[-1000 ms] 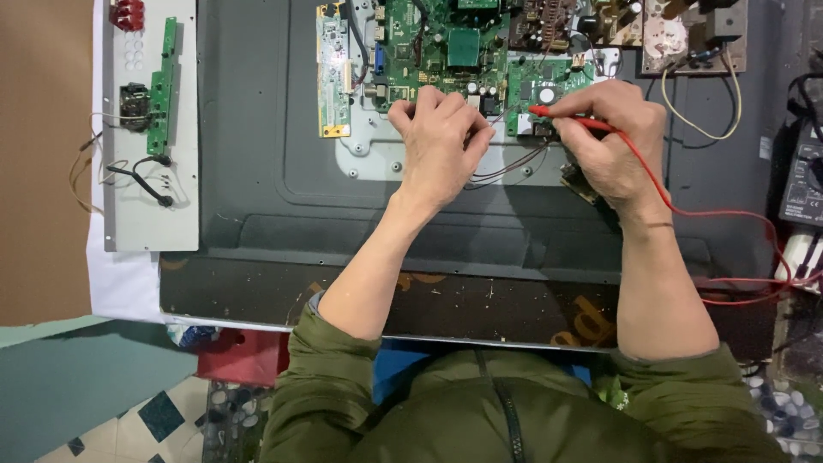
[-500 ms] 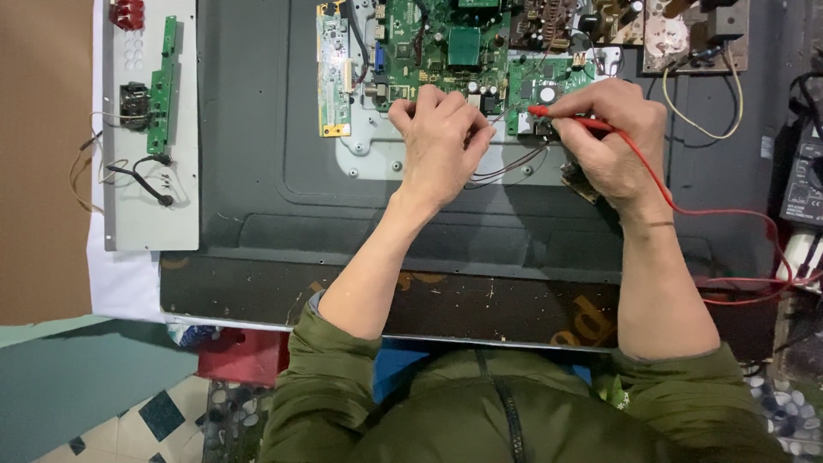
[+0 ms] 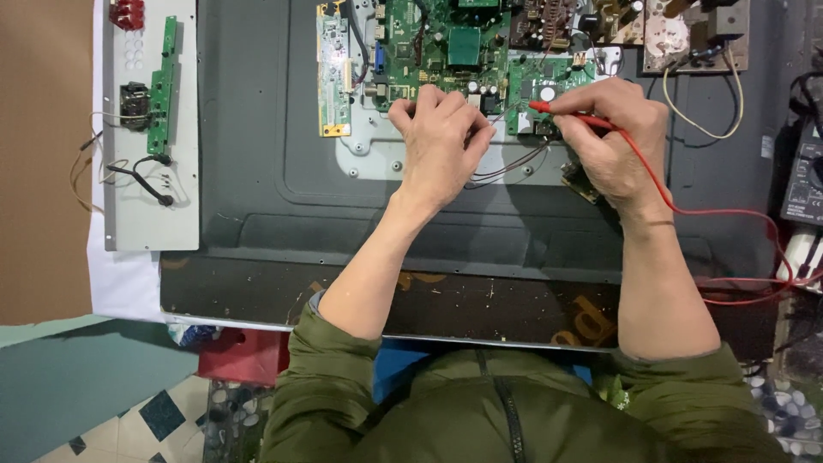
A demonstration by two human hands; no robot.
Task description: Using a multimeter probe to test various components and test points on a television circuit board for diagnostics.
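Note:
A flat screen set lies face down, its dark grey back panel [image 3: 257, 137] toward me. A green main circuit board [image 3: 446, 43] is mounted near the far edge, with a smaller green board [image 3: 549, 86] to its right. My left hand [image 3: 441, 141] rests on the main board's near edge with its fingers curled down. What is under them is hidden. My right hand [image 3: 617, 137] pinches a red test probe [image 3: 561, 113] whose tip touches the smaller board. The probe's red lead [image 3: 729, 214] runs off to the right.
A narrow yellow-edged board [image 3: 333, 69] sits left of the main board, and a brown board [image 3: 600, 21] at the far right. A grey metal strip [image 3: 146, 214] with a thin green board [image 3: 161, 86] and black wires lies on the left. A dark meter [image 3: 806, 184] sits at the right edge.

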